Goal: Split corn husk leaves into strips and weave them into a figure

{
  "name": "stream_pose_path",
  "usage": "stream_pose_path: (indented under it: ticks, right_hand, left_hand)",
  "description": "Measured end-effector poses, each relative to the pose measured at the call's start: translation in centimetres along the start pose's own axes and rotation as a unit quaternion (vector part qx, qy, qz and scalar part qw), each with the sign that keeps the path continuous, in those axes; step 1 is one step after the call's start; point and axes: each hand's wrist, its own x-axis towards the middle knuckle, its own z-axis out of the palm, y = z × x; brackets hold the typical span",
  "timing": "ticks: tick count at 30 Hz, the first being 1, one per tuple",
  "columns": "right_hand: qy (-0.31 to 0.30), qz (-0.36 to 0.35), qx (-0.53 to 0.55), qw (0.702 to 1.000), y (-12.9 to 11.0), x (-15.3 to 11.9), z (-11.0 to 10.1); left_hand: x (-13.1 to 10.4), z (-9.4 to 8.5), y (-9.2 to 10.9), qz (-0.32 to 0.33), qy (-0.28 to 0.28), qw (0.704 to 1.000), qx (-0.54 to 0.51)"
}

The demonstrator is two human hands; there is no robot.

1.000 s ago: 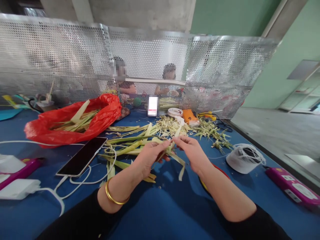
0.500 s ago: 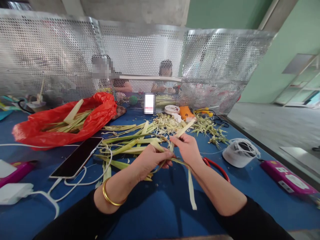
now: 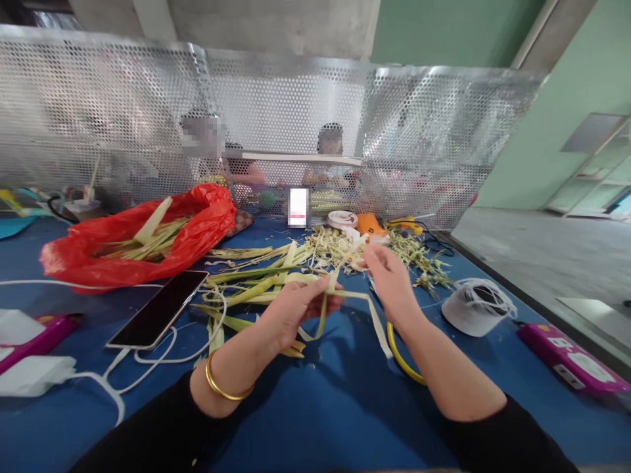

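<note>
Pale green leaf strips [image 3: 331, 284] cross one another in my left hand [image 3: 303, 302], which pinches them between thumb and fingers. From the crossing, one strip slants up to the right, one loops down below the hand, and a long one hangs toward the right. My right hand [image 3: 389, 276] is up beside the slanting strip's far end, fingers bent and tips closed at it; the exact grip is partly hidden. Beneath my right forearm lies a tool with a yellow loop handle [image 3: 400, 358], partly covered. More long leaves [image 3: 251, 289] lie behind my left hand.
At left stand a red plastic bag [image 3: 207, 217] of leaves and a phone [image 3: 158, 312] with white cables. Leaf scraps [image 3: 335, 246], a tape roll [image 3: 342, 219] and an orange packet [image 3: 371, 225] lie ahead. A white cord spool [image 3: 468, 312] and purple power strip [image 3: 566, 355] are right.
My right hand has shifted right, out toward the end of the slanting strip. My left hand keeps its hold. The yellow handle now shows left of my right forearm; the red loop seen before is hidden.
</note>
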Motion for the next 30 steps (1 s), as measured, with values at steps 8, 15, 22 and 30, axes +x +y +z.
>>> stream_pose_path:
  ticks: [8, 15, 22, 30]
  right_hand:
    - [-0.076, -0.258, -0.181, 0.946, -2.7, -4.4, 0.4]
    - [-0.209, -0.119, -0.085, 0.967, -0.8, -5.1, 2.8]
    - [-0.226, -0.174, -0.062, 0.957, -1.6, -5.2, 2.2]
    - [-0.245, -0.188, -0.031, 0.951, -1.8, -5.2, 2.3]
  left_hand:
    - [0.2, -0.5, 0.9, 0.101, 0.029, 0.992, -0.077]
    - [0.4, 0.1, -0.1, 0.122, 0.034, 0.989, -0.079]
    - [0.8, 0.3, -0.4, 0.153, 0.072, 0.982, -0.087]
    - [0.6, 0.3, -0.3, 0.174, 0.077, 0.978, -0.090]
